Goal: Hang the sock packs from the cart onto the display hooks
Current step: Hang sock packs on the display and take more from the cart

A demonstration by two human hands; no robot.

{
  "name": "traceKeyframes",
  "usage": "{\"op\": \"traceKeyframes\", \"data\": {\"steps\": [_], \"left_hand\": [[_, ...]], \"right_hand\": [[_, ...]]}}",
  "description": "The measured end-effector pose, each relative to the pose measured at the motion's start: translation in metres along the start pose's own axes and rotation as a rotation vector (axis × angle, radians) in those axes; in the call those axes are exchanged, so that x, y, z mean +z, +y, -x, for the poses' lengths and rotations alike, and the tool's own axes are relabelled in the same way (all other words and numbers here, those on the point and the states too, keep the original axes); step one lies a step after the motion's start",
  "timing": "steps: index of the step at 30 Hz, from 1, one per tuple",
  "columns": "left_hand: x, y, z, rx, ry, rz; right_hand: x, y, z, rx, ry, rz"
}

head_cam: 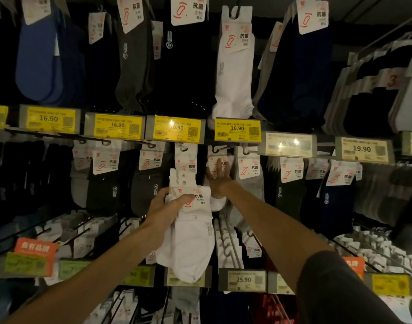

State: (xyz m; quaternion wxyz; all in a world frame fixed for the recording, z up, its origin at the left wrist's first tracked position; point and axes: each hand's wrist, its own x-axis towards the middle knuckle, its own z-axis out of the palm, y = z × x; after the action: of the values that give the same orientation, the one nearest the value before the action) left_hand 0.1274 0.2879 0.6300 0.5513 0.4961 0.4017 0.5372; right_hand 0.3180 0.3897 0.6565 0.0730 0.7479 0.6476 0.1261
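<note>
White sock packs [191, 230] gripped by left hand [164, 206]; right hand [217, 177] reaches, fingers spread.

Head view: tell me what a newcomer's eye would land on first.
The white sock packs at centre stand out against the dark display, gripped near their top by the left hand. Just right of them, the right hand reaches with straight fingers up to the hanging packs of the middle row. Above both, bright yellow price tags reading 16.90 run across the left and middle of the view.
</note>
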Motion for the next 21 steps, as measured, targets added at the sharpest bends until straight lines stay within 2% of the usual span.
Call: {"op": "traceKeyframes", "data": {"steps": [3, 6, 8, 10, 12, 13, 16, 18, 21], "left_hand": [[0.003, -0.001, 0.001, -0.004, -0.003, 0.013], [0.003, 0.0, 0.004, -0.003, -0.005, 0.031], [0.003, 0.002, 0.005, 0.007, 0.005, 0.031], [0.001, 0.004, 0.008, 0.017, 0.008, 0.045], [-0.001, 0.008, 0.014, 0.014, 0.01, 0.06], [-0.003, 0.011, 0.017, 0.007, 0.01, 0.065], [-0.005, 0.017, 0.027, -0.002, -0.024, 0.05], [-0.002, 0.018, 0.035, -0.002, -0.056, 0.055], [0.008, 0.018, 0.051, 0.03, -0.064, 0.052]], "right_hand": [[-0.005, 0.011, -0.003, -0.058, -0.098, -0.127], [-0.006, 0.015, 0.006, -0.137, -0.085, -0.268], [-0.003, 0.01, 0.029, -0.211, 0.013, -0.428], [0.006, 0.004, 0.064, -0.256, 0.205, -0.637], [0.019, -0.002, 0.099, -0.252, 0.428, -0.839], [0.023, -0.004, 0.115, -0.212, 0.475, -0.967], [0.015, -0.008, 0.16, -0.067, 0.404, -1.398], [0.004, -0.011, 0.184, -0.067, 0.253, -1.661], [-0.008, -0.016, 0.211, -0.086, 0.131, -1.773]]}}
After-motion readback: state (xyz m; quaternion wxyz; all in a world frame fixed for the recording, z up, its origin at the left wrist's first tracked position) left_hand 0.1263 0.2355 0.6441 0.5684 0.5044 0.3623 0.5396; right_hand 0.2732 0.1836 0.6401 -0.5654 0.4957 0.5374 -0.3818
